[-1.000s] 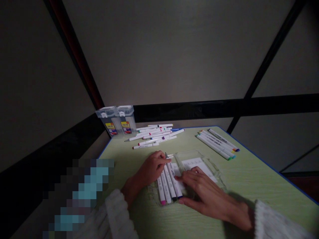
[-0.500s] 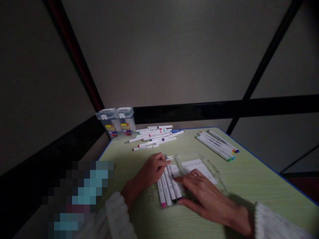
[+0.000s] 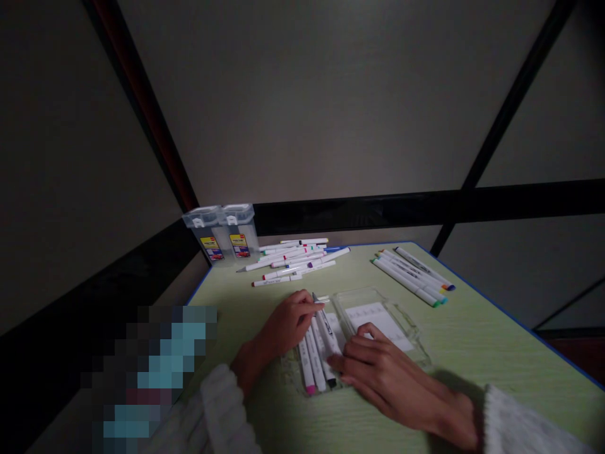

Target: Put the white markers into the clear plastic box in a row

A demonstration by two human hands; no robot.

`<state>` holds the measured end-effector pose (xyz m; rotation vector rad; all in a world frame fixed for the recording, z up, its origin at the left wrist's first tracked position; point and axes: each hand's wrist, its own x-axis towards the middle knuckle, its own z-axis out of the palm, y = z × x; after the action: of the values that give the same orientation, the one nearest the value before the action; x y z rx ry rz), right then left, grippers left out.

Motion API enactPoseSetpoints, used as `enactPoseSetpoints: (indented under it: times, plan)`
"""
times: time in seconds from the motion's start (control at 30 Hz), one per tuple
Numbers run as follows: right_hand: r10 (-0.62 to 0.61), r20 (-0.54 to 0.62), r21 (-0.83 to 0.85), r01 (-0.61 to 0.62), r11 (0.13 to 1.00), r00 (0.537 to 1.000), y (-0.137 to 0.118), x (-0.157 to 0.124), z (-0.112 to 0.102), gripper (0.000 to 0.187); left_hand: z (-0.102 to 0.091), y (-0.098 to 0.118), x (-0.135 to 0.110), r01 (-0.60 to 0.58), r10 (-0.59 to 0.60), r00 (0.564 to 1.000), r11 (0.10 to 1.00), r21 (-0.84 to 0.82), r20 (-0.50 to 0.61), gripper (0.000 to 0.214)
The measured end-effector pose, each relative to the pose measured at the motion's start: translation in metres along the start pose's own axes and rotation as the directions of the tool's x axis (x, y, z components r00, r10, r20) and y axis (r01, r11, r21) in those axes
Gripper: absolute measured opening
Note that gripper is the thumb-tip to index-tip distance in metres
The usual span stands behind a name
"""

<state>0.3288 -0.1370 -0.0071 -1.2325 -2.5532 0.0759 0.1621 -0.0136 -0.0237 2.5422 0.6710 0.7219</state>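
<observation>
A clear plastic case (image 3: 366,295) lies unfolded before me, a white printed sheet (image 3: 378,323) in its right half. White markers lie side by side in its left half, among them a pink-ended marker (image 3: 306,366) and a black-ended marker (image 3: 323,359). My right hand (image 3: 390,378) is closed on the near end of another white marker (image 3: 326,325), slanting over the row; its cap end is hidden by my fingers. My left hand (image 3: 288,321) is curled, its finger and thumb at that marker's far grey end.
A loose pile of white markers (image 3: 295,257) lies at the back of the green table (image 3: 482,353). Two clear lidded boxes (image 3: 236,233) stand at the back left corner. A smaller group of markers (image 3: 409,277) lies at the right. Dark-framed wall panels (image 3: 331,113) rise behind.
My right hand has closed from spread fingers onto the near end of the rightmost marker. That end is now lifted and covered by my fingers. My left hand stays in place.
</observation>
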Motion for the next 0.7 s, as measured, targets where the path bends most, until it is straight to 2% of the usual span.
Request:
enactPoseSetpoints:
  times: [0.17, 0.33, 0.43, 0.57, 0.7]
  plan:
    - [-0.010, -0.049, 0.001, 0.010, 1.000, 0.999, 0.008, -0.002, 0.000, 0.024, 0.000, -0.001, -0.002, -0.001, 0.001, 1.000, 1.000, 0.023, 0.013, 0.035]
    - [-0.030, -0.133, -0.045, 0.024, 0.999, 0.991, 0.016, -0.004, 0.000, 0.028, 0.002, -0.006, -0.004, 0.042, -0.043, 0.998, 0.999, -0.022, -0.039, 0.048]
    - [-0.051, -0.150, -0.079, 0.039, 0.996, 0.987, 0.020, -0.004, -0.003, 0.029, 0.003, -0.008, -0.004, 0.057, -0.059, 0.997, 0.998, -0.036, -0.044, 0.048]
    - [0.004, -0.172, -0.145, -0.029, 0.989, 0.985, 0.029, -0.005, -0.008, 0.031, 0.003, -0.008, -0.004, 0.075, -0.076, 0.996, 0.996, -0.044, -0.035, 0.046]
    - [0.116, -0.198, -0.199, -0.156, 0.967, 0.973, 0.044, -0.009, -0.009, 0.032, 0.003, -0.007, -0.004, 0.077, -0.079, 0.996, 0.996, -0.054, -0.038, 0.044]
